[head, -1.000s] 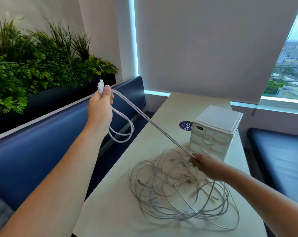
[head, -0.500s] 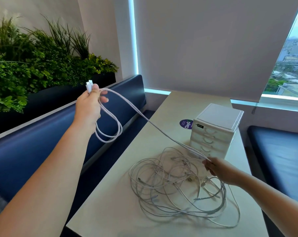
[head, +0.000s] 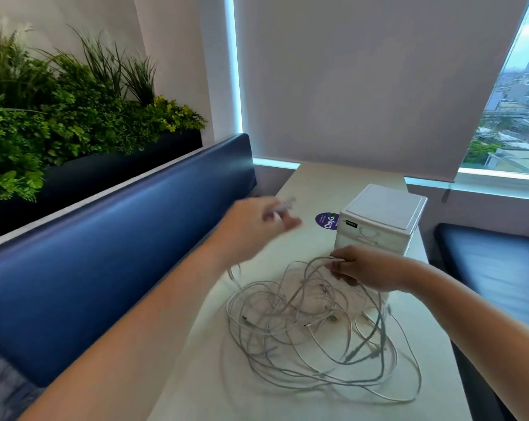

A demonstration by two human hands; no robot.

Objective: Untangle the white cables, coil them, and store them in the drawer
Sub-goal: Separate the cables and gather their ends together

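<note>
The right fingers (head: 337, 262) are pinched together on a strand at the far side of the cables (head: 312, 323), which lie tangled mid-desk (head: 324, 183) toward its right edge. The left hand (head: 254, 226), blurred, is closed on a cable end (head: 283, 206) above the desk's left edge. To do this well, I judge, keep the strand taut and draw it free slowly, loop by loop. The drawers (head: 375, 226), at the far right, are closed; their contents are hidden.
</note>
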